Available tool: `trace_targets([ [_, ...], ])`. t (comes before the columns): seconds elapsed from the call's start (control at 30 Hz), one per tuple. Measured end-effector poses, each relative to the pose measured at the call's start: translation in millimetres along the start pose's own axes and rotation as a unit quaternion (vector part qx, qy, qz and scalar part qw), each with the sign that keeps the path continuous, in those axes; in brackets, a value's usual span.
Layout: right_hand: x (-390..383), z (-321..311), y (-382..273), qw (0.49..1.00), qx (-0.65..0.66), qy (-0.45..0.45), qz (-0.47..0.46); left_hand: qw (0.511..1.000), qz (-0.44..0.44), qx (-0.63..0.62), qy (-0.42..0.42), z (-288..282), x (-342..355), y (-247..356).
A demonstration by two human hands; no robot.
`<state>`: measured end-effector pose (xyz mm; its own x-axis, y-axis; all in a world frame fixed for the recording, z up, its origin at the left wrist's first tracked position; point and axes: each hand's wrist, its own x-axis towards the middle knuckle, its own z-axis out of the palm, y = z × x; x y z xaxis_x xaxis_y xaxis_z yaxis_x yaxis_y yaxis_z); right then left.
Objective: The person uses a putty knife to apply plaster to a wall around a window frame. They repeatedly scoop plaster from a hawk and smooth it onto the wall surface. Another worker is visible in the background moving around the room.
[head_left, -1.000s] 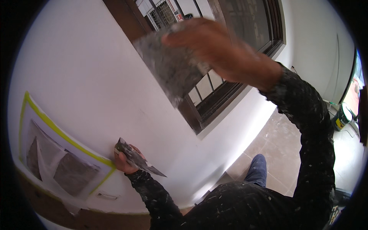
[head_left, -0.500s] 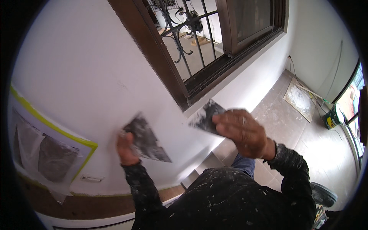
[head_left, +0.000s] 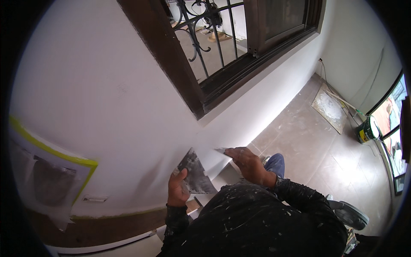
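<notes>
My left hand [head_left: 177, 188] grips a wide, plaster-smeared grey trowel blade [head_left: 195, 173], held flat in front of the white wall [head_left: 107, 94]. My right hand [head_left: 245, 162] holds a second putty knife [head_left: 222, 150], its blade edge laid against the first blade's upper side. Most of that second blade is hidden under my fingers. Both sleeves are dark and speckled with white plaster. The two hands sit close together, low on the wall beneath the window.
A dark wooden window frame [head_left: 180, 73] with black iron bars is above. A panel masked with yellow tape and plastic [head_left: 47, 175] is at left. A paint bucket [head_left: 367, 130] and a board [head_left: 329, 107] lie on the tiled floor at right.
My right hand came down from high beside the window to meet my left hand low at the wall. The two blades, apart before, now touch.
</notes>
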<state>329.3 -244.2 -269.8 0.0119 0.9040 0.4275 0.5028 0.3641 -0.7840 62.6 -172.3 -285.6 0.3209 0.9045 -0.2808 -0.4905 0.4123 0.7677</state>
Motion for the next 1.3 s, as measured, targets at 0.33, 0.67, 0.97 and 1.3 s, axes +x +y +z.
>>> trace_targets([
  [0.33, -80.2, -68.4, 102.8, 0.964, -0.252, -0.076, 0.043, 0.967, -0.142, -0.141, -0.156, 51.9, 53.3, -42.6],
  [0.67, -399.4, -87.7, 225.4, 0.669, -0.32, -0.032, 0.67, 0.944, -0.154, 0.159, -0.244, 123.9, 127.1, -112.6],
  [0.97, -433.6, -64.7, 207.4, 0.552, -0.094, 0.013, 0.829, 0.88, -0.219, 0.254, -0.338, 286.0, 207.2, -168.5],
  [1.3, -373.6, -235.9, 185.4, 0.527, -0.078, 0.052, 0.845, 0.825, -0.38, 0.128, -0.399, 501.4, 207.9, -167.6],
])
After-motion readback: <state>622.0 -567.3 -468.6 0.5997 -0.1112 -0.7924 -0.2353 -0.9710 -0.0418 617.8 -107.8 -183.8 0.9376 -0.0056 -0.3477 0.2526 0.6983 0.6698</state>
